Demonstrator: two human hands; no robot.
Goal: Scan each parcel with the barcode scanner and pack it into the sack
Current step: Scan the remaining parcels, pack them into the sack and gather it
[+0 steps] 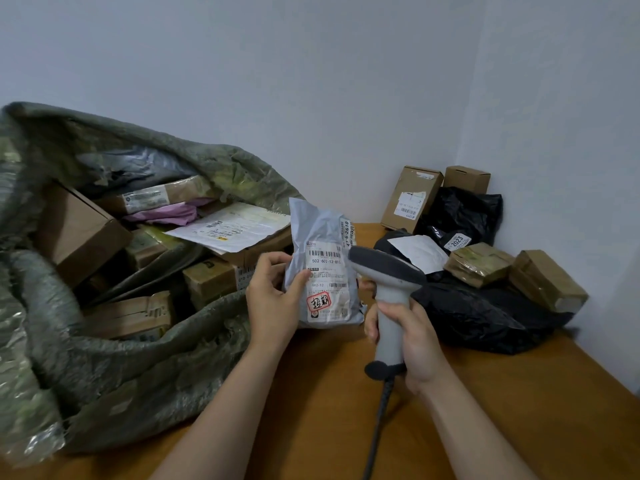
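A big green sack (104, 358) lies open on the left side of the wooden table (519, 410). It holds many brown boxes (79, 233) and flat packets. On the right side, near the wall corner, sits a pile of black bags (467, 317). Two taped brown parcels (479, 263) rest on the bags, and two tall boxes (410, 197) stand behind them.

In the middle, above the table, is the grey parcel (323, 268). It is held up straight, just beside the mouth of the sack. Its white label (327, 282) with black bars faces the camera.

The scanner (389, 292) is just to the right of the grey parcel, with its dark head close to the label.

The left hand (273, 299) pinches the grey parcel's left edge, thumb in front and fingers behind. The right hand (412, 344) has its fingers wrapped tight round the scanner's grey handle.
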